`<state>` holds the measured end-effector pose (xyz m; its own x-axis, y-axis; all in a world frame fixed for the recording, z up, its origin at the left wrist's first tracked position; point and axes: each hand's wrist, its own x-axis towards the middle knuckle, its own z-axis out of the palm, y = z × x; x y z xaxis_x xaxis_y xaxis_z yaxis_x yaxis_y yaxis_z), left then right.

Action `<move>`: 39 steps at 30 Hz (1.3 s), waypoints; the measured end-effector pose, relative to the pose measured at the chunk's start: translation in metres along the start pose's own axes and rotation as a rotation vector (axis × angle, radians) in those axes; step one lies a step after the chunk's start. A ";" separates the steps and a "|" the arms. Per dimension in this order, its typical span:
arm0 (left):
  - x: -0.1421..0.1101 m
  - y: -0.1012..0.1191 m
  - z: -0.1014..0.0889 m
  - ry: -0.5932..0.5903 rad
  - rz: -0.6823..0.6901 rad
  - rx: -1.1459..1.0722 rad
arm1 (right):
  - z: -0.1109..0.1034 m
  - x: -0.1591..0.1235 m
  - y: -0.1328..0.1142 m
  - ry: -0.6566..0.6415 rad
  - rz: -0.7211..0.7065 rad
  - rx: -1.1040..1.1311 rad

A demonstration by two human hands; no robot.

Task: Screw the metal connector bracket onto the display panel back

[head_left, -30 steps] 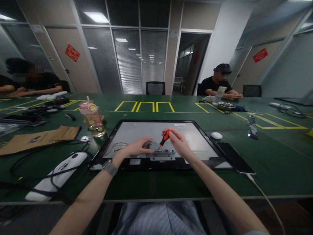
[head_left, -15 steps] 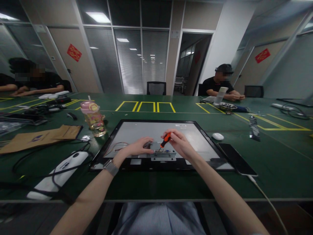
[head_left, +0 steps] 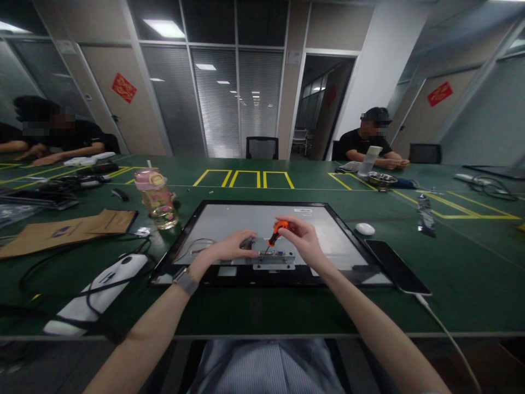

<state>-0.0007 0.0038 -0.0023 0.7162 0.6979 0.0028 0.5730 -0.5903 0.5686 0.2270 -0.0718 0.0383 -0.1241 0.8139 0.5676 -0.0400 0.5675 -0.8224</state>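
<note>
My right hand [head_left: 301,238] is closed around an orange and black screwdriver [head_left: 277,232]. The screwdriver tilts, its shaft pointing down and left to the top of a silver metal bracket [head_left: 274,262] with small connectors along it. At the bracket's left end is my left hand [head_left: 234,246], thumb and fingers curled around its edge, a dark part between them that I cannot make out. Beneath both hands a flat display panel [head_left: 221,219] lies back side up, with a grey back and black frame. Thin wires [head_left: 200,243] run across its left side.
Left of the panel stand a pink-lidded drink bottle [head_left: 155,200], a brown paper envelope [head_left: 69,232] and a white power strip [head_left: 100,293] with black cables. To the right lie a phone [head_left: 397,266] on a white cable and a white earbud case [head_left: 365,229]. People sit across the table.
The screwdriver handle has tipped slightly more upright, and my right hand's fingers have shifted around it. My left hand stays at the bracket.
</note>
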 end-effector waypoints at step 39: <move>0.001 -0.001 0.001 0.013 0.018 -0.013 | -0.001 0.001 0.002 0.013 -0.006 0.025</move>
<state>-0.0003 0.0047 -0.0032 0.7212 0.6923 0.0233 0.5546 -0.5973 0.5793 0.2275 -0.0697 0.0377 -0.1111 0.8123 0.5726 -0.0657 0.5689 -0.8198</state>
